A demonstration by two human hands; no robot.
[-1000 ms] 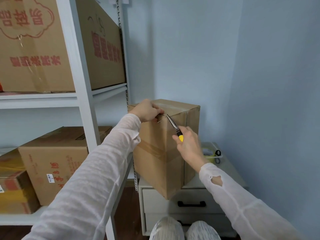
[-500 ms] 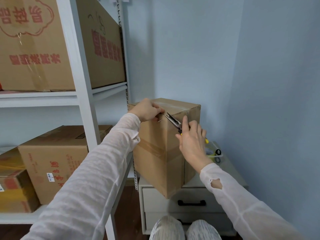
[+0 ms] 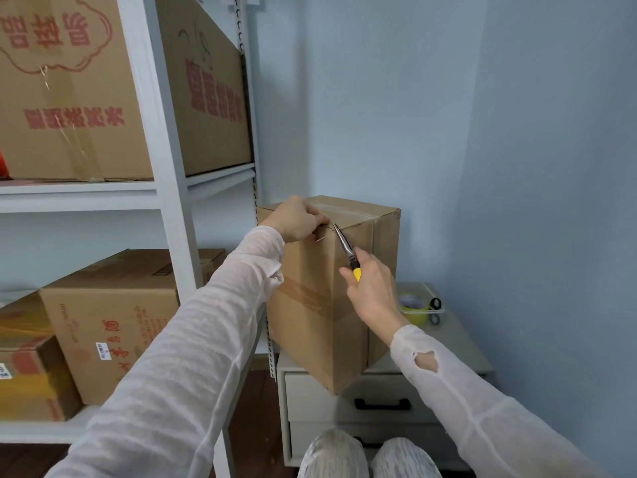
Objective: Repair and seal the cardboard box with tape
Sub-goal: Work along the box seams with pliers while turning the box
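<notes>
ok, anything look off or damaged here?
Yes. The box sits turned on the cabinet, with its near corner apparently past the front edge. A loose sliver, maybe tape, sticks out below the left hand at its top edge, by the tool tip. The right sleeve has a hole near the wrist.

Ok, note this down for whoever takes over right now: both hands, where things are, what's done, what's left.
Left hand grips the cardboard box at its top near edge. Right hand holds the scissors, tips at that edge.
Box stands on the white cabinet; tape roll sits in a clear tub beside it.
Done: clear tape runs across the top.
Left: probably snip the tape, press the end down.
</notes>
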